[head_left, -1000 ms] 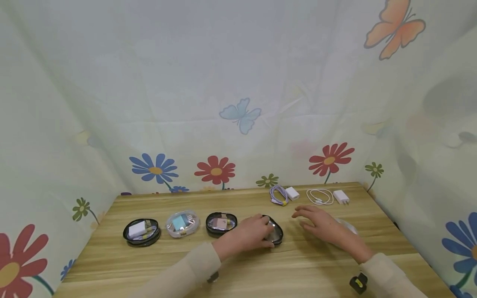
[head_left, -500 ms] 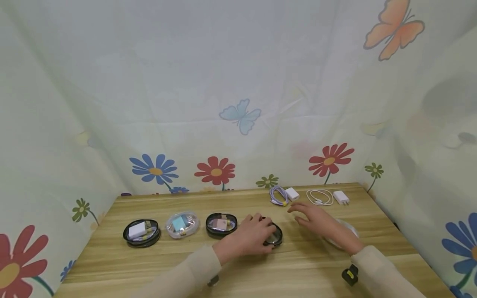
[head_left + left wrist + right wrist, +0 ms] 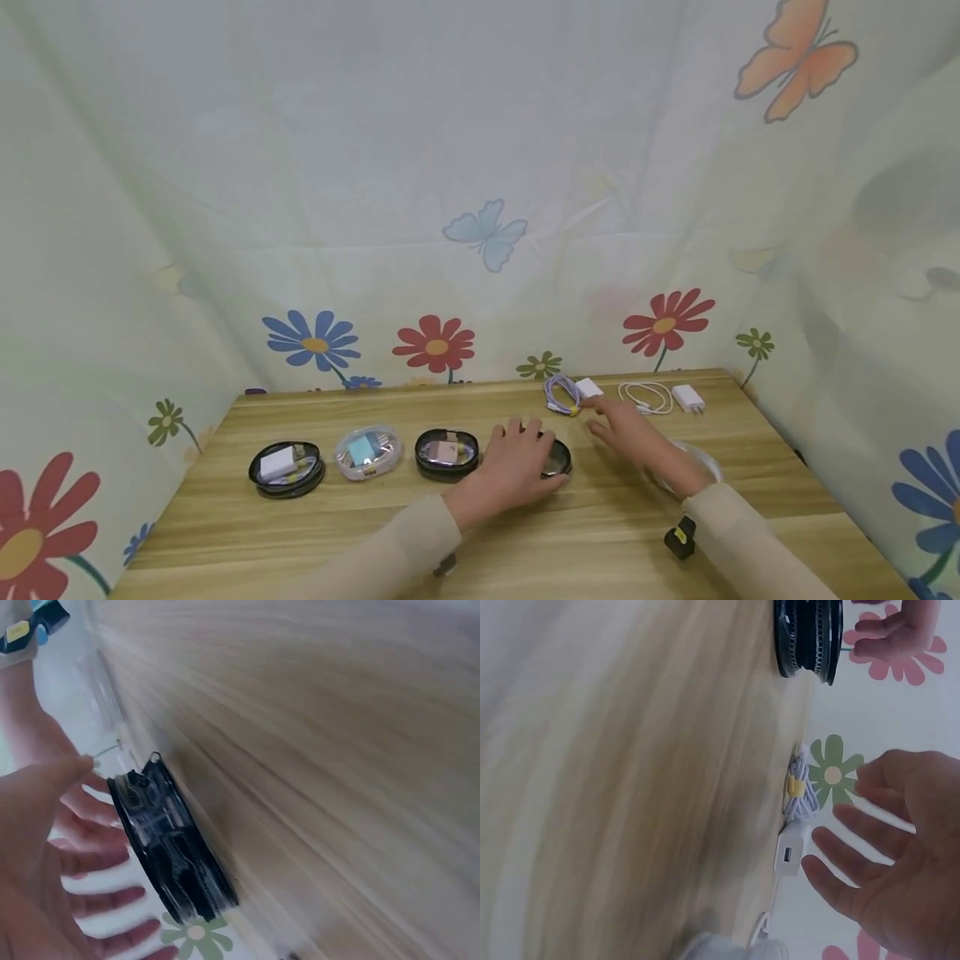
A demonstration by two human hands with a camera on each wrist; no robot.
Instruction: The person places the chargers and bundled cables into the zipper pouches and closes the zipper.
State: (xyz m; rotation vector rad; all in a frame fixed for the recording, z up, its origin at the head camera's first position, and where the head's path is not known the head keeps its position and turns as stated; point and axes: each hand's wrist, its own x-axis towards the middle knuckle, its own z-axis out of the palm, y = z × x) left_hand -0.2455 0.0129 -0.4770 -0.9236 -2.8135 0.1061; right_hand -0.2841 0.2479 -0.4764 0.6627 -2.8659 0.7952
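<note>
Beside right hand (image 3: 900,847): charger's port (image 3: 786,855)

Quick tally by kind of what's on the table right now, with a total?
Black-rimmed oval cases: 3
Clear oval cases: 2
Loose coiled cables: 2, purple and white
Loose white chargers: 2
Total: 9
</note>
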